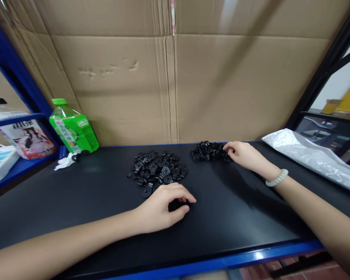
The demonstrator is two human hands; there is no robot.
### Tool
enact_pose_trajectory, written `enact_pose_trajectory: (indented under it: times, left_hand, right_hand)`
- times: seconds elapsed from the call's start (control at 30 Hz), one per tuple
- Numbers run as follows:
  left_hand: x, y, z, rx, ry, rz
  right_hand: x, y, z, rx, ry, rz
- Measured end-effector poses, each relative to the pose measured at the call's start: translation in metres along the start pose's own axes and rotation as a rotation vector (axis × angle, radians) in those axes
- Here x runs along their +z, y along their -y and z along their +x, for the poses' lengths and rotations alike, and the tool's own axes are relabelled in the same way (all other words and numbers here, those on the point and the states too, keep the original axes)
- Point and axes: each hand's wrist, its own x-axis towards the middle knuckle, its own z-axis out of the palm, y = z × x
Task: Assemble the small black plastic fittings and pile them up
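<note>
On the dark tabletop lies a pile of small black perforated round parts, left of centre. A smaller pile of black ring-like parts sits farther back to the right. My left hand is just in front of the perforated parts, thumb and fingers apart, with nothing visible between them. My right hand, with a pale beaded bracelet on its wrist, reaches the right edge of the smaller pile. Its fingertips are bent together at the black parts; whether they hold one is too small to tell.
A green bottle and a crumpled white tissue stand at the back left, near a blue frame. Silvery plastic wrapping lies along the right side. A cardboard wall closes off the back.
</note>
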Motion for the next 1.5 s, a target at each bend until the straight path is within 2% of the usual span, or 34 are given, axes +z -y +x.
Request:
enact_pose_trajectory:
  times: [0.1, 0.2, 0.33, 0.47, 0.67, 0.83, 0.97, 1.1, 1.17, 1.23, 1.33, 1.5]
  left_hand:
    - [0.000, 0.000, 0.000, -0.004, -0.003, -0.013]
    - [0.001, -0.001, 0.000, -0.005, -0.005, -0.024]
    - [0.000, 0.001, 0.001, -0.022, 0.004, -0.047]
    - [-0.001, 0.003, 0.002, -0.055, 0.010, -0.078]
    - [0.000, 0.003, 0.001, -0.085, 0.021, -0.099]
    - [-0.001, 0.003, 0.003, -0.121, 0.018, -0.153]
    - [0.000, 0.004, 0.006, -0.222, -0.001, -0.305]
    - [-0.001, 0.003, 0.008, -0.282, -0.009, -0.417]
    - [-0.002, 0.002, 0.008, -0.285, -0.007, -0.428]
    - [-0.003, 0.001, 0.009, -0.294, -0.023, -0.454]
    - [-0.004, 0.002, 0.009, -0.328, -0.074, -0.527]
    - [-0.001, 0.004, 0.010, -0.351, -0.137, -0.563]
  right_hand:
    - [0.001, -0.009, 0.004, 0.011, 0.020, 0.008]
    - [0.000, -0.007, 0.003, 0.015, 0.037, 0.075]
    - [-0.002, 0.000, 0.000, 0.052, 0.066, 0.247]
    - [0.005, 0.001, -0.001, 0.143, 0.093, 0.481]
    - [0.013, 0.001, 0.000, 0.299, -0.004, 0.861]
    - [0.009, 0.016, -0.004, 0.314, -0.045, 1.064]
    - [0.009, 0.051, -0.021, 0.212, -0.015, 1.124]
    - [0.019, 0.089, -0.045, -0.187, 0.004, 0.916]
    - [0.025, 0.100, -0.055, -0.313, 0.030, 0.850]
    - [0.030, 0.104, -0.060, -0.332, 0.083, 0.868]
    - [0.034, 0.104, -0.062, -0.246, 0.137, 0.944]
    - [0.036, 0.107, -0.062, -0.240, 0.146, 0.919]
